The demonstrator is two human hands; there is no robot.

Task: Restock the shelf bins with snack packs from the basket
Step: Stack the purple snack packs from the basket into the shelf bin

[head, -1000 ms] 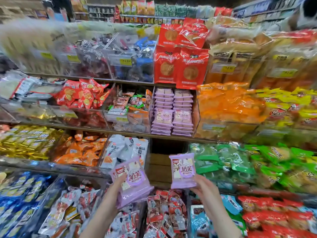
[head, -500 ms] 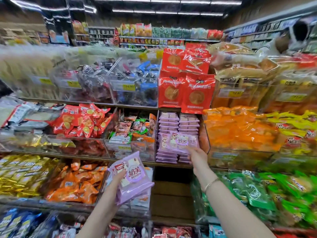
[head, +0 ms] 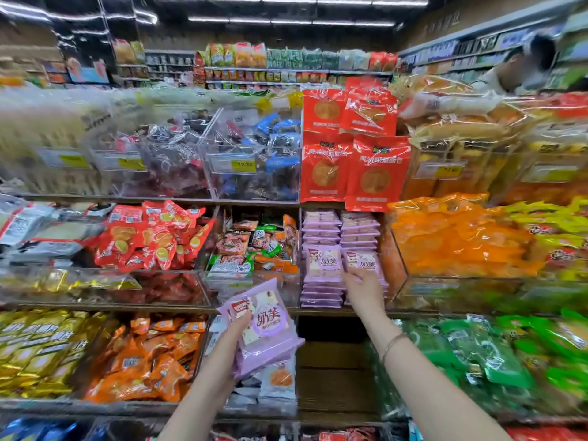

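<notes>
My left hand [head: 234, 340] grips a small stack of purple snack packs [head: 267, 326] in front of the lower shelf, the top pack facing me. My right hand [head: 362, 288] reaches up to the middle shelf and holds the lower edge of one purple snack pack [head: 362, 262], which stands upright against the right-hand pile. The clear shelf bin [head: 386, 281] there holds two piles of purple packs [head: 321, 229], with another upright pack [head: 324, 261] in front of the left pile. The basket is out of view.
A bin of mixed snack packs [head: 251, 246] sits left of the purple bin and orange packs [head: 461, 243] sit right. Red bags [head: 353, 167] hang just above. Below is a dark empty shelf gap [head: 334, 361]. A person [head: 521, 65] stands at the far right.
My right hand has carried one purple pack up from waist height to the purple bin on the middle shelf. The view tilted upward. My left hand keeps its stack.
</notes>
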